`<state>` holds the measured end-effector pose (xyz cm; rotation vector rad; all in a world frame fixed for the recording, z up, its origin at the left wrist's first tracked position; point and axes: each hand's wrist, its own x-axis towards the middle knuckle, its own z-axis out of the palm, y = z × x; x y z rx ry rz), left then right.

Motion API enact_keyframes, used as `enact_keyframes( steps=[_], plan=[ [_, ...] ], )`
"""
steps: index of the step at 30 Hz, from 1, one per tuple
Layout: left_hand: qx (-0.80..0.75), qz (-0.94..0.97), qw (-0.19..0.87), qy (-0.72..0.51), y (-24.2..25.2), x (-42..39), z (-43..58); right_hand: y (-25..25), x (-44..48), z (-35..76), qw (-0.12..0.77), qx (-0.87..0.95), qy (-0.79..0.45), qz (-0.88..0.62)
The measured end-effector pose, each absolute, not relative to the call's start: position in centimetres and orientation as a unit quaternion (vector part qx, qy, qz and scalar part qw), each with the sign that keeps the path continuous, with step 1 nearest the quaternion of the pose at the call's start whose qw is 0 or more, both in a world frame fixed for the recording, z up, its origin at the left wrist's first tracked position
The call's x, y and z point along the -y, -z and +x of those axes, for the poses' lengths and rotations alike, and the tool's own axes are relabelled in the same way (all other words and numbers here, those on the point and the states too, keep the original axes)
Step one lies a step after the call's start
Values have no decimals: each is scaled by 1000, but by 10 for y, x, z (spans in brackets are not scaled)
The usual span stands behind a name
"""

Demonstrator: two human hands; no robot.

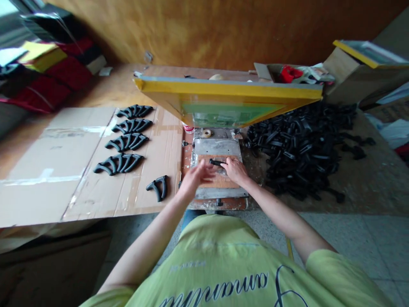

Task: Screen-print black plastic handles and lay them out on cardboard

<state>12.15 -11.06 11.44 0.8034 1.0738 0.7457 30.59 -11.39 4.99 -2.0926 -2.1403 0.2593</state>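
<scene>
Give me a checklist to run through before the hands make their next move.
1. Black part held: ok, its end is in the fingers of the right hand.
2. Left hand off the black part: cannot tell, its fingers are blurred close beside it.
3. Yellow-edged frame raised from the metal plate: ok, tilted up behind the hands.
4. Four rows of black pieces apart from each other: ok, gaps show on the cardboard.
5. Loose pile sorted: not ok, jumbled on the right.
</scene>
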Motion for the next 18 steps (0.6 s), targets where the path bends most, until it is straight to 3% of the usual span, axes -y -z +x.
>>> enact_keyframes(
  steps=[2, 7, 11, 14, 18],
  plan=[
    [-494, 311, 765, -271, -88, 144, 128, -58, 127, 284, 113, 729, -89, -670],
    [-554, 230, 725, -338, -58, 161, 88, -66, 142, 294, 137, 844, -165, -492],
    [-705, 256, 556, -358, -28, 143, -9, -60, 125, 408, -26, 768, -95, -633],
    [-805, 245, 461, -282, 5, 137, -72, -47, 117, 487, -170, 704, -76, -685],
    [-829, 313, 441, -143, 31, 131, -103, -29, 119, 527, -228, 722, -73, -649]
  ],
)
